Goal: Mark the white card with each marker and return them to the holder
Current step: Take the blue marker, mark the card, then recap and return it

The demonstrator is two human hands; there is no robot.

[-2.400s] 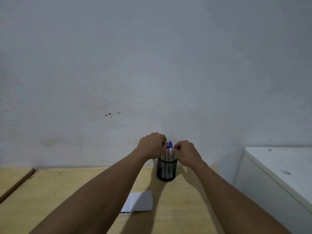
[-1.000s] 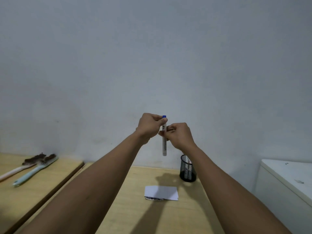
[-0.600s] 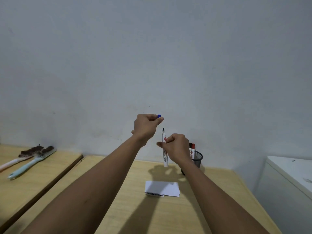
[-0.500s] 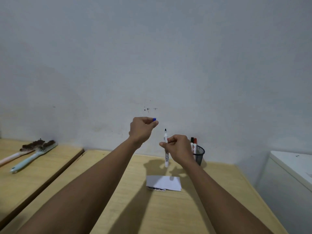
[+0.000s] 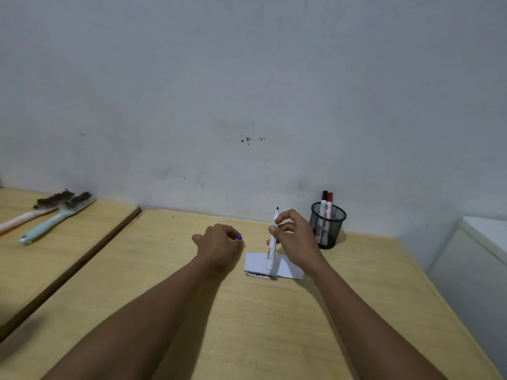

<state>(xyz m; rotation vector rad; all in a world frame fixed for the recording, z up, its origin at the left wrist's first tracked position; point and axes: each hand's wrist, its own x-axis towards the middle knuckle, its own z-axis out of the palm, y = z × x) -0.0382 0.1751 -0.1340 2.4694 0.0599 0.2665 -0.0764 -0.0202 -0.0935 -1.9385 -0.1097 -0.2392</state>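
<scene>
From the head camera, your right hand [image 5: 295,239] is over the wooden table [image 5: 247,325], with thumb and fingers closed around the upper part of an uncapped marker [image 5: 271,244]. The other fingers are loosely spread. The marker stands nearly upright, its dark tip pointing up toward the wall and its blunt end hanging over the white card [image 5: 285,266]; you cannot tell from here whether that end touches the card. The barrel is white with a barcode printed low down.

Your left hand [image 5: 219,246] is curled into a loose fist just left of the card, low over the table. A small blue cap [image 5: 239,237] shows at its fingertips, pinched there.

The white card lies flat on the table between your two hands, partly under the right one. Its near edge carries a strip of dark print.

The black mesh holder [image 5: 327,224] stands upright near the wall, to the right of your right hand and just apart from it. Two markers remain in it, side by side: one with a black cap [image 5: 324,193] and one with a red cap [image 5: 330,195].

On the second table [image 5: 41,270] to the left, two brushes [image 5: 55,215] lie close together, bristles toward the wall. A white cabinet [image 5: 482,242] stands at the far right.
</scene>
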